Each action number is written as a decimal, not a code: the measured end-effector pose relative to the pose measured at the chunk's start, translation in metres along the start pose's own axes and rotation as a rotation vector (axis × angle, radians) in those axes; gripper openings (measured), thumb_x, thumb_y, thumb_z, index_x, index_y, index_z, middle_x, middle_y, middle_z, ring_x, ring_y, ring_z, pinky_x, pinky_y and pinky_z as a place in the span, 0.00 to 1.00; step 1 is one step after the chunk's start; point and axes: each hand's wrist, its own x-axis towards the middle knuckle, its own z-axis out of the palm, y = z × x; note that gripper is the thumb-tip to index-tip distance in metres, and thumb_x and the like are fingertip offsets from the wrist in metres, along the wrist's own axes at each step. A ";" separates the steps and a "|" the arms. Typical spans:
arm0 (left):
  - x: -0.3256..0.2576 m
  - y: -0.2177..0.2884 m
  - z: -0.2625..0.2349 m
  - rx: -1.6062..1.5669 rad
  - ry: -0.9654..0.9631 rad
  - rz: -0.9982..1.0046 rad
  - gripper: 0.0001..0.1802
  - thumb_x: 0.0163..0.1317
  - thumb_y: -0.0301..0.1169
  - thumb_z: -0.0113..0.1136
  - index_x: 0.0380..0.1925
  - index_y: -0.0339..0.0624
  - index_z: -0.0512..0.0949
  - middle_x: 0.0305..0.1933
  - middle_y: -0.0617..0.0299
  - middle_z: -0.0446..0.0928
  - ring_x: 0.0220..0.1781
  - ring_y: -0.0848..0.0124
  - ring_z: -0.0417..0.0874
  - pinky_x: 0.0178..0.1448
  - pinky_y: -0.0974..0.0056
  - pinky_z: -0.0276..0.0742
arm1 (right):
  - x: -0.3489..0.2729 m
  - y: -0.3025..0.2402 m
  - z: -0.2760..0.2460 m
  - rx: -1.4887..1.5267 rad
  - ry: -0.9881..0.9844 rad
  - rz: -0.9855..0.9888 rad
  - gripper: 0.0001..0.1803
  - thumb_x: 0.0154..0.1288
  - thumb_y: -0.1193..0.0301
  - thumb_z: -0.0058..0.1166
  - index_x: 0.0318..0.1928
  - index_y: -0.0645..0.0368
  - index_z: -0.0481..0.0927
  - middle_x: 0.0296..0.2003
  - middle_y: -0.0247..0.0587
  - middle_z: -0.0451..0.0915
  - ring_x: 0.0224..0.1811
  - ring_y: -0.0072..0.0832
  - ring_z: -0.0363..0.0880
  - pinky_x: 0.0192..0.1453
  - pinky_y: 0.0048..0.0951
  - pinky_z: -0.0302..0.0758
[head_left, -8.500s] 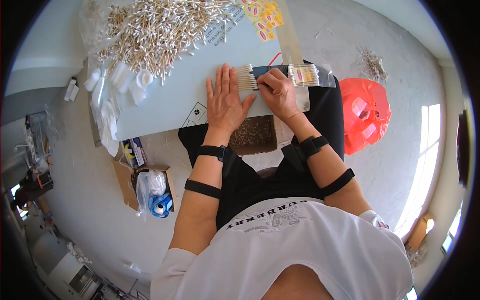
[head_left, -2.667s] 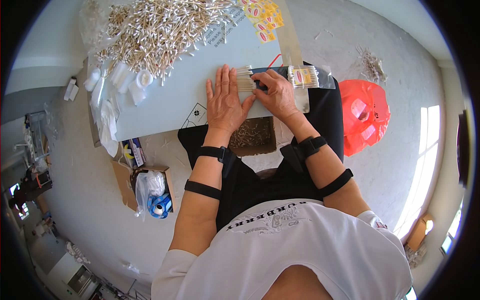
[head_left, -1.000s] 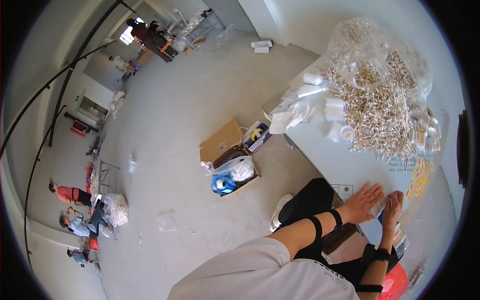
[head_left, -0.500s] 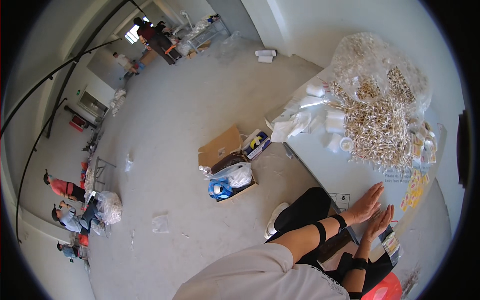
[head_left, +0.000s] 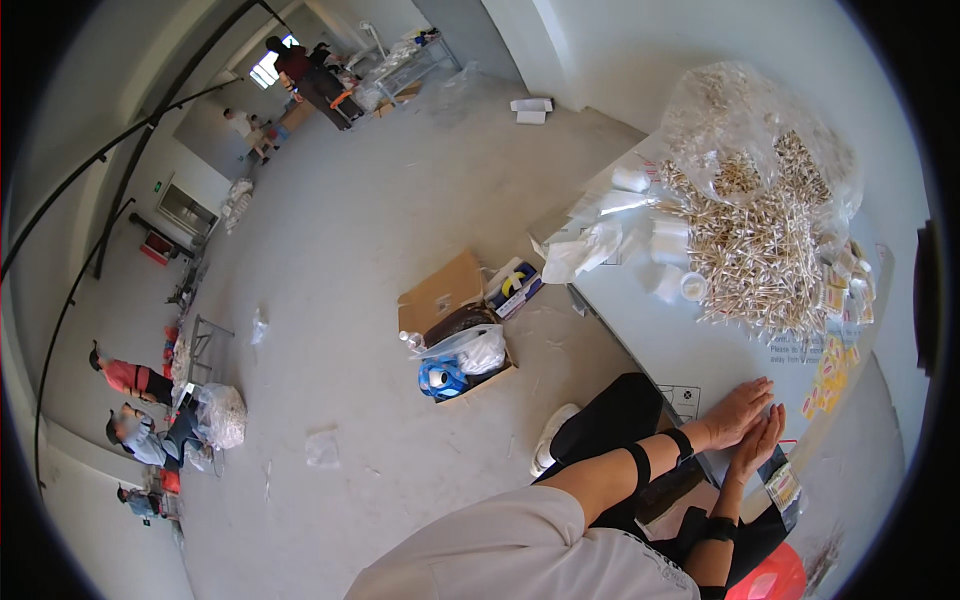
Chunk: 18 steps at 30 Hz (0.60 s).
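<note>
At the near edge of the table, my left hand (head_left: 738,413) and my right hand (head_left: 757,446) are brought together, palms facing, fingers pressed close. A small bundle of cotton swabs, seen between them a moment ago, is now hidden by the hands. Beyond them lies a big heap of loose cotton swabs (head_left: 755,260), spilling from a clear plastic bag (head_left: 720,110). Yellow and white printed labels (head_left: 828,375) lie to the right of my hands. A small pack of swabs (head_left: 783,487) sits at the table corner by my right wrist.
White round tubs (head_left: 670,243) and clear plastic bags (head_left: 585,250) lie left of the heap on the table (head_left: 650,310). An open cardboard box (head_left: 440,295) with a blue bottle stands on the floor. A red stool (head_left: 770,575) is beneath me. Other people work far left and at the back.
My hands have closed in on each other, and the swab bundle between them has gone out of sight. My left fingers are bent more.
</note>
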 end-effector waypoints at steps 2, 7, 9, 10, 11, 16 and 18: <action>-0.011 0.003 -0.009 0.080 -0.043 0.036 0.30 0.62 0.31 0.55 0.64 0.33 0.64 0.72 0.47 0.57 0.76 0.55 0.54 0.76 0.51 0.50 | 0.004 -0.003 -0.016 -0.004 -0.190 -0.051 0.18 0.71 0.76 0.42 0.59 0.67 0.72 0.63 0.53 0.68 0.64 0.46 0.68 0.67 0.39 0.65; -0.032 0.000 -0.026 0.207 -0.176 0.075 0.38 0.60 0.42 0.60 0.67 0.36 0.61 0.75 0.49 0.53 0.79 0.59 0.47 0.79 0.49 0.39 | -0.003 -0.014 -0.050 -0.332 -0.452 -0.399 0.29 0.70 0.69 0.40 0.70 0.61 0.58 0.71 0.51 0.56 0.74 0.47 0.53 0.75 0.47 0.52; -0.037 -0.001 -0.026 0.255 -0.219 0.090 0.43 0.59 0.51 0.58 0.68 0.37 0.58 0.76 0.51 0.50 0.79 0.60 0.45 0.80 0.50 0.35 | -0.006 -0.018 -0.052 -0.462 -0.513 -0.417 0.30 0.70 0.68 0.39 0.70 0.61 0.58 0.71 0.51 0.57 0.74 0.46 0.53 0.75 0.47 0.51; -0.038 -0.002 -0.026 0.254 -0.219 0.087 0.43 0.59 0.51 0.58 0.68 0.37 0.58 0.76 0.51 0.50 0.79 0.60 0.45 0.80 0.50 0.35 | -0.007 -0.020 -0.054 -0.595 -0.572 -0.431 0.30 0.70 0.67 0.39 0.70 0.61 0.57 0.70 0.52 0.58 0.74 0.45 0.54 0.76 0.47 0.50; -0.039 -0.003 -0.026 0.272 -0.198 0.083 0.44 0.60 0.53 0.57 0.69 0.37 0.58 0.76 0.51 0.50 0.80 0.61 0.44 0.80 0.50 0.34 | -0.008 -0.018 -0.052 -0.593 -0.575 -0.433 0.30 0.70 0.67 0.39 0.70 0.61 0.57 0.70 0.52 0.58 0.74 0.45 0.54 0.76 0.47 0.50; -0.038 -0.003 -0.023 0.300 -0.160 0.104 0.46 0.61 0.56 0.55 0.70 0.38 0.56 0.77 0.51 0.49 0.80 0.62 0.43 0.80 0.50 0.32 | -0.013 0.001 -0.041 -0.596 -0.426 -0.494 0.27 0.69 0.72 0.38 0.68 0.63 0.63 0.68 0.51 0.63 0.72 0.45 0.58 0.75 0.47 0.53; -0.035 0.000 -0.026 0.266 -0.250 0.073 0.46 0.61 0.57 0.53 0.71 0.38 0.56 0.77 0.51 0.48 0.80 0.62 0.43 0.80 0.50 0.32 | -0.015 0.007 -0.041 -0.578 -0.411 -0.507 0.27 0.68 0.73 0.40 0.68 0.63 0.63 0.68 0.51 0.63 0.72 0.44 0.59 0.75 0.47 0.54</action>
